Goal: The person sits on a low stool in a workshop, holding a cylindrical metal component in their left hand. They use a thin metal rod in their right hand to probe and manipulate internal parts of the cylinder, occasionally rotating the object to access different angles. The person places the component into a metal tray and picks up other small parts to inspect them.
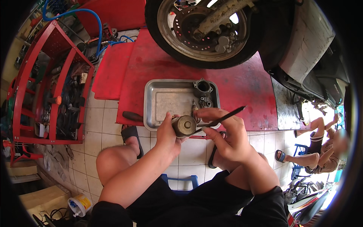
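Observation:
My left hand (166, 132) is wrapped round a brass-coloured metal cylinder (184, 126), which looks like a small motor housing with a round boss on its end. My right hand (227, 136) grips a slim dark tool (228, 115) between thumb and fingers. Its pointed end sticks out to the upper right, and its lower end reaches the cylinder's side. Just beyond both hands lies a metal tray (148, 102). At the tray's right side are an open dark metal housing (202, 87), a small metal fitting (205, 101) and a slender metal part (195, 107), partly behind my right fingers.
A dark handle (132, 116) lies at the tray's left on the red platform (132, 72). Beyond stands a motorcycle wheel (211, 56). A red tool rack (56, 87) is at left, with a blue hose (100, 30) above. Another person (321, 151) sits far right.

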